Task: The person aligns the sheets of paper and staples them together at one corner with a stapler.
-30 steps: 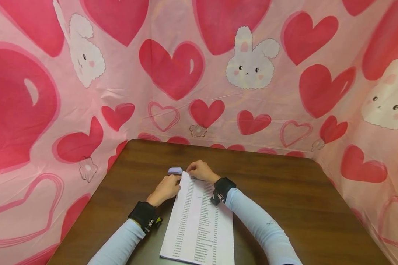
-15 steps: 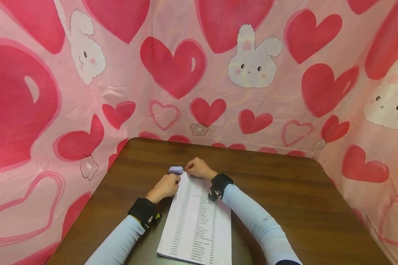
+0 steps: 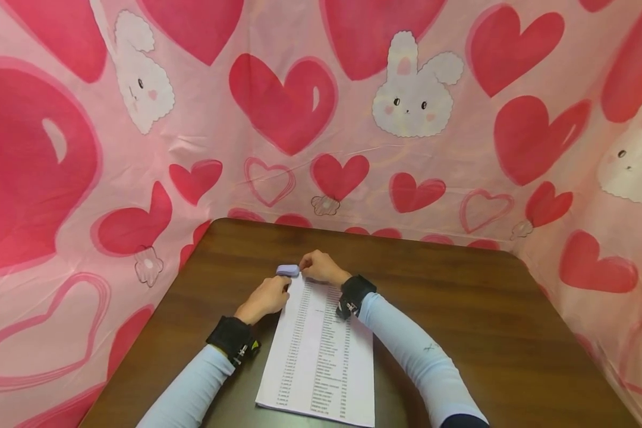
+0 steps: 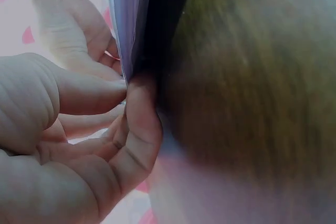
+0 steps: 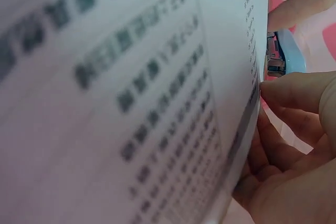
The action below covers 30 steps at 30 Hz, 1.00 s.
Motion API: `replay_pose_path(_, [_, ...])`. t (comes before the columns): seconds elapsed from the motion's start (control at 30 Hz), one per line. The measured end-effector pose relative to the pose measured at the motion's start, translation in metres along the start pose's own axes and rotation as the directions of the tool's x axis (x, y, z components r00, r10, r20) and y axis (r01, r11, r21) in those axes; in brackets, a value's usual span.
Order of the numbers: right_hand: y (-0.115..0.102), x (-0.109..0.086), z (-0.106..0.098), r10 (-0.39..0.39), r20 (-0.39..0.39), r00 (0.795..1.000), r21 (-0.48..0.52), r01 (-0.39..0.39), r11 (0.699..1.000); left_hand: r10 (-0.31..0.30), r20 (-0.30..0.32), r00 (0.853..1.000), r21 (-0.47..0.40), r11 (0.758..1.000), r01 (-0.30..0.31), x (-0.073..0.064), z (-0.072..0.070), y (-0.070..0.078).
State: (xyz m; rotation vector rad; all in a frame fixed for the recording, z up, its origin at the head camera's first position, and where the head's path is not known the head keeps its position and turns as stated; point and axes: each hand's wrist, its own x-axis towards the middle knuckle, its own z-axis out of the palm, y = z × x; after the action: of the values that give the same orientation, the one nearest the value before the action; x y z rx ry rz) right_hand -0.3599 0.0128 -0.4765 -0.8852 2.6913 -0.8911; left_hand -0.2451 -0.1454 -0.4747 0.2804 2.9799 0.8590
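A thick stack of printed paper sheets (image 3: pixel 321 351) lies lengthwise on the brown table, its columns of small text facing up. My left hand (image 3: pixel 267 297) pinches the stack's left edge close to the far left corner; in the left wrist view the thumb (image 4: pixel 94 93) and bent index finger meet on that edge. At the far edge, my right hand (image 3: pixel 323 268) pinches the sheets, its thumb (image 5: pixel 294 90) on the printed face and the other fingers behind. A small lavender stapler (image 3: pixel 287 270) sits just beyond the far left corner, its metal part visible in the right wrist view.
The dark brown wooden table (image 3: pixel 449 333) extends to both sides of the paper. A pink cloth (image 3: pixel 364 160) printed with hearts and rabbits hangs around its back and sides. Black bands with small cameras wrap both wrists.
My right hand has shifted slightly left along the far edge. The near end of the stack has swung a little left. My left hand keeps its pinch, and the head view has tilted slightly.
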Motion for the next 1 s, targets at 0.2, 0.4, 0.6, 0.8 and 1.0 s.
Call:
replay_pose_path(0.2, [-0.001, -0.003, -0.016, -0.022, 0.035, 0.999, -0.05, 0.024, 0.998, 0.016, 0.006, 1.0, 0.027, 1.0, -0.016, 0.003, -0.016, -0.001])
replay_pose_path(0.4, [-0.021, 0.007, -0.043, 0.013, 0.177, 0.984, -0.051, -0.004, 0.999, 0.045, 0.007, 0.999, 0.068, 0.997, -0.045, 0.031, -0.071, -0.001])
replay_pose_path(0.6, [-0.043, 0.022, -0.055, 0.1, 0.38, 0.92, -0.111, -0.062, 0.992, 0.06, 0.213, 0.975, 0.112, 0.99, -0.085, 0.067, -0.096, -0.001])
replay_pose_path(0.8, [-0.055, 0.032, -0.057, 0.222, 0.433, 0.874, -0.185, -0.154, 0.971, 0.039, 0.406, 0.913, 0.048, 0.997, -0.063, 0.086, -0.086, -0.007])
replay_pose_path(1.0, [-0.054, 0.036, -0.052, 0.257, 0.439, 0.861, -0.189, -0.192, 0.963, 0.057, 0.439, 0.897, 0.011, 0.998, -0.069, 0.091, -0.074, -0.015])
